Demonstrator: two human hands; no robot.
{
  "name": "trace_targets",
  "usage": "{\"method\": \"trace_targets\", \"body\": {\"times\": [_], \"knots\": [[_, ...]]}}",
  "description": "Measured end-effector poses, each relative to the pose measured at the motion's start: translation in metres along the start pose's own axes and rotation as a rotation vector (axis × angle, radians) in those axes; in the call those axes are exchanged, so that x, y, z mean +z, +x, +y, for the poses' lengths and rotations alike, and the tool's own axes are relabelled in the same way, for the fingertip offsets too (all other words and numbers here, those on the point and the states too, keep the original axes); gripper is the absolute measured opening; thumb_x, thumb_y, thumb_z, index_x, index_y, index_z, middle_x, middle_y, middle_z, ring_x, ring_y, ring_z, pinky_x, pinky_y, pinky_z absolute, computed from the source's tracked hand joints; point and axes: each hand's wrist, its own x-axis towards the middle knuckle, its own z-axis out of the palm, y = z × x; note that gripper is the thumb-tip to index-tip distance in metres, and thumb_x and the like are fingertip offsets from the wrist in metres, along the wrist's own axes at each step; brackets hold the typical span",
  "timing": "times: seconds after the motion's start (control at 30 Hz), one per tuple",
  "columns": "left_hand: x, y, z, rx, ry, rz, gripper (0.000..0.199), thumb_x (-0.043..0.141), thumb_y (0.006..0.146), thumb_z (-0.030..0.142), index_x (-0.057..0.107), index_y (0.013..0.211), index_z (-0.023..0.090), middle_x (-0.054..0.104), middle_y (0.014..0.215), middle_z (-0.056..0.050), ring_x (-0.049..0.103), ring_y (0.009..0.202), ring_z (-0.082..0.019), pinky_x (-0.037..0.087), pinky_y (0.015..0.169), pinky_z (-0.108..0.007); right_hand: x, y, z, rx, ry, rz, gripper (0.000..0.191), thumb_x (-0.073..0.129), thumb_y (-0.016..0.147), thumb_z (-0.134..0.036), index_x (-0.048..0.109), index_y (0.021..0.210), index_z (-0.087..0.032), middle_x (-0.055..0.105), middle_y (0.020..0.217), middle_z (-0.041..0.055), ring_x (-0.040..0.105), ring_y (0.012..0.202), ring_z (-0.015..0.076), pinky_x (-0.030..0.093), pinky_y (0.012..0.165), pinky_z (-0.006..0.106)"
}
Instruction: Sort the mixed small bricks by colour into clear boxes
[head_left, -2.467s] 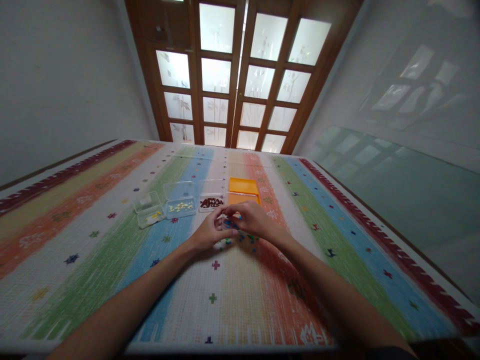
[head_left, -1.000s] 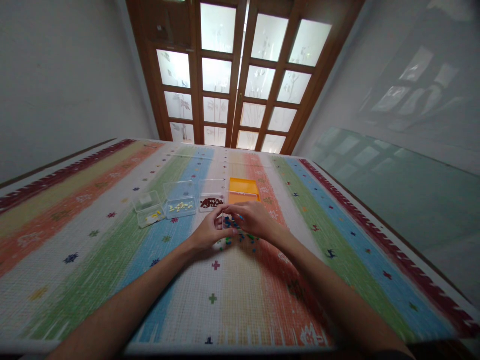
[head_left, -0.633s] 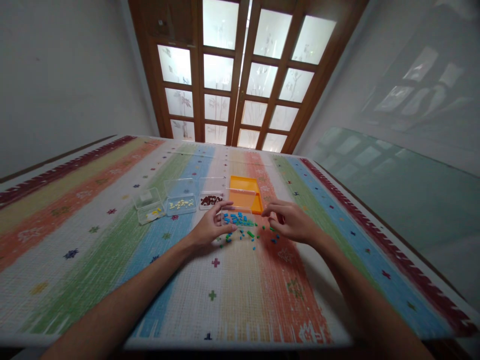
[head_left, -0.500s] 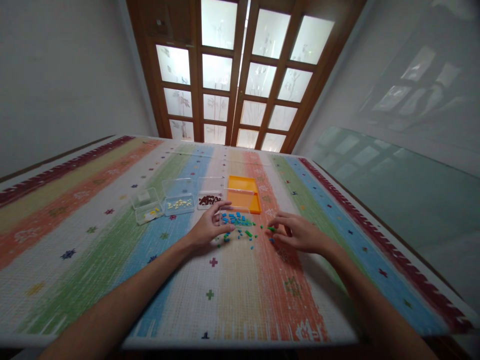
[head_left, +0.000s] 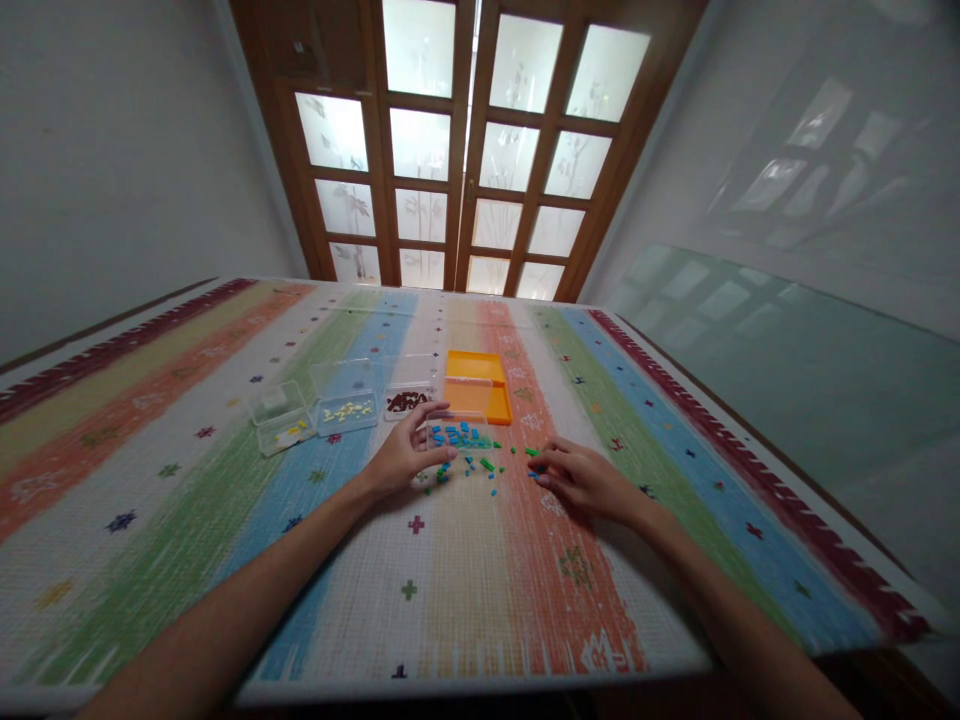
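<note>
My left hand (head_left: 405,455) is curled round the left end of a clear plastic box (head_left: 491,440), thumb in front and fingers behind. Inside the box are small blue bricks (head_left: 465,432) and green ones. Loose green bricks (head_left: 487,465) and blue bits lie on the cloth in front of it. To the right, my right hand (head_left: 581,478) rests low over the orange stripe, its thumb and fingertips pinched at a tiny blue brick (head_left: 533,474). A longer green brick (head_left: 532,452) lies just beyond those fingertips.
Behind the clear box stands an open orange case (head_left: 501,405). Leftward are open clear boxes with dark brown bricks (head_left: 406,402), pale yellow bricks (head_left: 347,412) and yellow and white pieces (head_left: 291,434). A striped tablecloth (head_left: 465,580) covers the table.
My right fingers have drawn back from the long green brick and closed in at the tiny blue one. My left hand keeps its place at the box. The view has shifted slightly.
</note>
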Motion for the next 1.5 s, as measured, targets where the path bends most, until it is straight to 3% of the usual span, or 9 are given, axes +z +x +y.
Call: {"method": "trace_targets", "body": {"times": [0.47, 0.73, 0.93, 1.23, 1.37, 1.5], "knots": [[0.000, 0.000, 0.003, -0.009, -0.003, -0.009, 0.060, 0.087, 0.064, 0.021, 0.062, 0.117, 0.026, 0.062, 0.127, -0.011, 0.066, 0.103, -0.024, 0.050, 0.098, -0.048, -0.010, 0.008, -0.004, 0.055, 0.022, -0.080, 0.019, 0.060, 0.093, -0.025, 0.071, 0.106, -0.018, 0.063, 0.095, 0.0066, 0.059, 0.078, 0.0153, 0.044, 0.071, 0.027], [0.000, -0.001, 0.002, 0.002, -0.025, -0.002, 0.060, 0.087, 0.063, 0.019, 0.063, 0.118, 0.025, 0.062, 0.126, -0.011, 0.065, 0.102, -0.025, 0.051, 0.098, -0.048, -0.006, 0.008, -0.010, 0.060, 0.004, -0.064, 0.014, 0.056, 0.093, -0.021, 0.069, 0.098, -0.018, 0.063, 0.093, 0.0064, 0.058, 0.078, 0.0154, 0.044, 0.071, 0.027], [0.001, -0.001, 0.003, -0.007, -0.014, 0.000, 0.059, 0.087, 0.063, 0.020, 0.063, 0.117, 0.025, 0.061, 0.126, -0.011, 0.065, 0.103, -0.025, 0.050, 0.097, -0.047, 0.004, 0.005, -0.012, 0.061, -0.145, -0.064, 0.013, 0.050, 0.094, -0.020, 0.061, 0.100, -0.018, 0.062, 0.101, 0.0089, 0.059, 0.081, 0.0173, 0.046, 0.074, 0.029], [0.003, -0.001, 0.007, -0.020, -0.018, -0.007, 0.060, 0.087, 0.062, 0.019, 0.062, 0.117, 0.026, 0.061, 0.127, -0.011, 0.065, 0.103, -0.024, 0.049, 0.098, -0.048, 0.011, 0.007, -0.019, 0.058, -0.379, -0.057, 0.017, 0.044, 0.095, -0.022, 0.060, 0.098, -0.015, 0.060, 0.096, 0.0098, 0.058, 0.073, 0.0176, 0.041, 0.064, 0.029], [0.002, -0.001, 0.007, -0.016, -0.012, -0.008, 0.060, 0.087, 0.063, 0.020, 0.062, 0.118, 0.026, 0.061, 0.127, -0.011, 0.064, 0.103, -0.024, 0.048, 0.098, -0.046, 0.006, 0.011, -0.022, 0.030, -0.372, -0.060, 0.015, 0.044, 0.096, -0.023, 0.058, 0.095, -0.016, 0.060, 0.096, 0.0099, 0.059, 0.075, 0.0181, 0.043, 0.066, 0.029], [0.002, -0.002, 0.006, -0.020, 0.009, -0.016, 0.062, 0.087, 0.064, 0.022, 0.060, 0.119, 0.025, 0.060, 0.129, -0.012, 0.064, 0.104, -0.024, 0.048, 0.099, -0.048, -0.011, 0.022, -0.030, -0.020, -0.284, 0.023, 0.012, 0.046, 0.097, -0.025, 0.056, 0.098, -0.018, 0.060, 0.098, 0.0085, 0.059, 0.079, 0.0178, 0.043, 0.070, 0.029]]}}
